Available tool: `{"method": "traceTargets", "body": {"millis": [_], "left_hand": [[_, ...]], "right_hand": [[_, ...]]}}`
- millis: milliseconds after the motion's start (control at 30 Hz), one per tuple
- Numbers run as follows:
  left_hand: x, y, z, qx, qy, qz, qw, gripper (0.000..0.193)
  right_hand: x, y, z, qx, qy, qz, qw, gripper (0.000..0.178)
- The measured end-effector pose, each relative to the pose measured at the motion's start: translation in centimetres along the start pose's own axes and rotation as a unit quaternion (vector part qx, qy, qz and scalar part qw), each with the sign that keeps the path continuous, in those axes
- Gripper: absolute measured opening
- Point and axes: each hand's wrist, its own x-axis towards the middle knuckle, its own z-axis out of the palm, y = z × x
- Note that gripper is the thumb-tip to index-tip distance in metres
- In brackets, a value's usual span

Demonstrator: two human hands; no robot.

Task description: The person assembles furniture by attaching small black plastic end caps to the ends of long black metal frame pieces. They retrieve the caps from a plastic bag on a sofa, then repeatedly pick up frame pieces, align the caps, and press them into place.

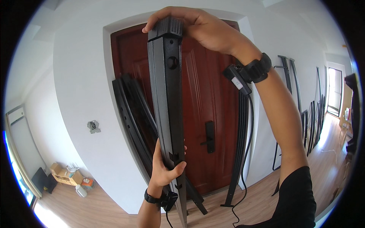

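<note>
A long black metal post (174, 95) stands nearly upright in front of me, with round holes near its top and small slots lower down. A ribbed black end cap (165, 29) sits on its upper end. My right hand (197, 27) reaches over from the right and is closed around that cap, fingers across its top. Lower down, my left hand (167, 173) wraps around the post near the slots, thumb across the front. A black strap with a small device (243, 78) is on my right wrist, its cable hanging down; another strap (161, 197) circles my left wrist.
Behind the post is a dark red door (197, 102) with a black handle (209, 138). Black metal bars (131, 110) lean against it. More frames and bars (292, 83) line the right wall. A wooden shelf unit (68, 176) and a white jug (81, 190) stand at left.
</note>
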Motion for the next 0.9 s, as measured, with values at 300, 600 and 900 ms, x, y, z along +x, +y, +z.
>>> {"method": "traceTargets", "body": {"millis": [300, 600, 900], "left_hand": [[0.1, -0.1, -0.1, 0.006, -0.003, 0.009, 1.0, 0.101], [0.2, -0.3, -0.1, -0.002, 0.001, 0.011, 1.0, 0.1], [0.0, 0.0, -0.2, -0.012, -0.005, 0.012, 1.0, 0.1]], "right_hand": [[-0.1, 0.2, 0.3, -0.016, 0.01, -0.014, 1.0, 0.046], [0.2, 0.9, 0.9, 0.01, 0.016, 0.023, 1.0, 0.046], [0.6, 0.8, 1.4, 0.009, 0.038, 0.005, 0.999, 0.044]]}}
